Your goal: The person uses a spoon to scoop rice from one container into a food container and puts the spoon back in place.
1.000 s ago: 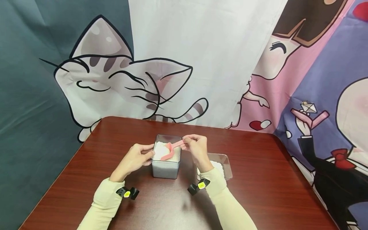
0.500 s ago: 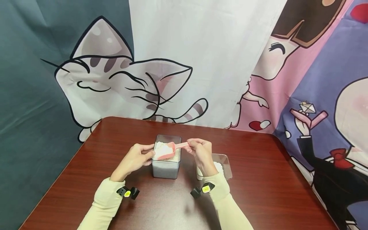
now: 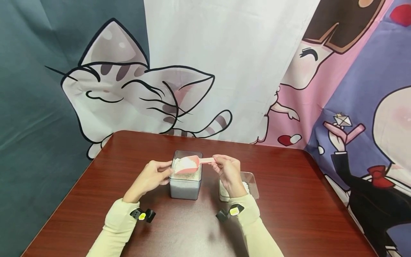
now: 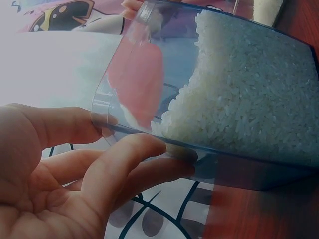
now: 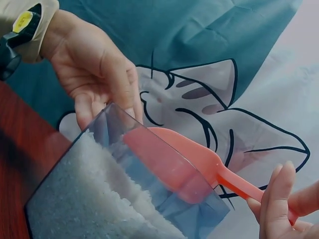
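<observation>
A tall clear bin (image 3: pixel 184 191) stands on the table, filled high with white rice (image 4: pixel 249 94). My left hand (image 3: pixel 153 177) pinches the bin's left rim between thumb and fingers, which the left wrist view shows close up. In my right hand (image 3: pixel 228 174) is the handle of a pink scoop (image 5: pixel 184 159). The scoop's bowl carries white rice and hangs at the bin's mouth, above the rice inside. Seen from the right wrist, part of the bowl shows through the bin's clear wall.
A lower clear container (image 3: pixel 250 180) with some white grains sits to the right, partly hidden behind the right wrist. The brown table (image 3: pixel 289 214) reaches back to a printed cloth (image 3: pixel 231 71) with a cartoon cat.
My right hand has moved right and the scoop has lifted out of the rice, turning level with a heaped load. The left hand has stayed on the bin's rim.
</observation>
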`<action>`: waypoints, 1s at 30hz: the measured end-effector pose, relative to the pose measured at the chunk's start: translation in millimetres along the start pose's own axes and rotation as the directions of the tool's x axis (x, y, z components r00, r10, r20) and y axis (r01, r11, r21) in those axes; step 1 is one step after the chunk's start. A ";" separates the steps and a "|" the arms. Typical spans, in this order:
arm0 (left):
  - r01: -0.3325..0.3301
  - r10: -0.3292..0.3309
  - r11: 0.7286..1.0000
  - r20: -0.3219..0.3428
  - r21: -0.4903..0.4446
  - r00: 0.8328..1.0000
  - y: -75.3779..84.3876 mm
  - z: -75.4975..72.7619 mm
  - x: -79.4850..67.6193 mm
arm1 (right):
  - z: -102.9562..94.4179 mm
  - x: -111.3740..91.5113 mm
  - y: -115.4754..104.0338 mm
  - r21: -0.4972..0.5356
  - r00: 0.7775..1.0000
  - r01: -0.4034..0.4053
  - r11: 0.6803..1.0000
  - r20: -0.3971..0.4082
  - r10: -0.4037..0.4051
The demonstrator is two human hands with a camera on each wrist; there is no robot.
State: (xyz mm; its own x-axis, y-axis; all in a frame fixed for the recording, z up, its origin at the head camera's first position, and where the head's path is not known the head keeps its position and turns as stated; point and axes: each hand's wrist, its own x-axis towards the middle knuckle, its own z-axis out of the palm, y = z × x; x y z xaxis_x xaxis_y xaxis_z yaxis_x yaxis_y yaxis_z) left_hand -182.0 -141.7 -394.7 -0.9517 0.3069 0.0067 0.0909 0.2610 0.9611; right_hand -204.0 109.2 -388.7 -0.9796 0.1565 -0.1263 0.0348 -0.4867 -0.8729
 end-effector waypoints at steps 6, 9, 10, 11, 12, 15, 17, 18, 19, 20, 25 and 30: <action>0.003 -0.003 1.000 -0.004 -0.006 1.000 0.0 0.1 0.5 | -4.1 1.2 -1.1 0.005 1.000 -0.007 1.000 0.011 0.007; 0.007 -0.007 1.000 -0.005 0.000 1.000 0.3 0.2 0.6 | -4.9 1.6 -1.8 0.006 1.000 -0.001 1.000 0.017 0.001; 0.005 -0.005 1.000 -0.004 0.003 1.000 0.3 0.2 0.5 | -5.0 1.6 -2.0 0.008 1.000 0.000 1.000 0.019 0.000; 0.012 -0.012 1.000 -0.008 -0.001 1.000 0.4 0.4 0.5 | -4.9 1.6 -2.2 0.008 1.000 0.001 1.000 0.021 -0.001; 0.013 -0.013 1.000 -0.009 0.001 1.000 0.5 0.5 0.3 | -4.9 1.6 -2.4 0.008 1.000 0.001 1.000 0.021 -0.001; 0.006 -0.006 1.000 -0.005 0.005 1.000 0.3 0.5 -0.2 | -5.0 1.0 -2.9 0.009 1.000 -0.002 1.000 0.021 0.002; 0.009 -0.009 1.000 -0.006 0.001 1.000 0.4 0.9 -0.2 | -5.1 0.6 -3.5 0.011 1.000 -0.003 1.000 0.021 0.002; 0.007 -0.007 1.000 -0.004 0.002 1.000 0.4 1.0 -0.2 | -5.2 0.3 -3.8 0.013 1.000 -0.003 1.000 0.020 0.003; 0.004 -0.004 1.000 0.000 0.003 1.000 0.3 1.1 -0.2 | -5.6 0.2 -4.2 0.013 1.000 -0.002 1.000 0.018 0.002; 0.008 -0.008 1.000 -0.003 -0.001 1.000 0.4 1.3 -0.3 | -5.9 0.0 -4.9 0.014 1.000 -0.003 1.000 0.015 0.003; 0.004 -0.004 1.000 0.000 0.009 1.000 -0.1 0.9 -0.7 | -8.6 -2.7 -10.3 0.025 1.000 0.001 1.000 0.001 -0.001; 0.004 -0.004 1.000 0.001 0.007 1.000 0.3 0.6 -0.4 | -13.1 -7.7 -21.0 0.049 1.000 0.023 0.999 0.014 -0.024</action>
State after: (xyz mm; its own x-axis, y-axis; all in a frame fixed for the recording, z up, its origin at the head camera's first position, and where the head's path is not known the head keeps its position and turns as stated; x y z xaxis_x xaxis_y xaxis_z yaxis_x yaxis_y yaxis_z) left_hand -181.4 -141.2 -394.6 -0.9519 0.3064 0.0023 0.0887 0.2684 0.9592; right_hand -194.5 129.5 -375.6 -0.9827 0.1563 -0.0992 0.0025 -0.5244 -0.8515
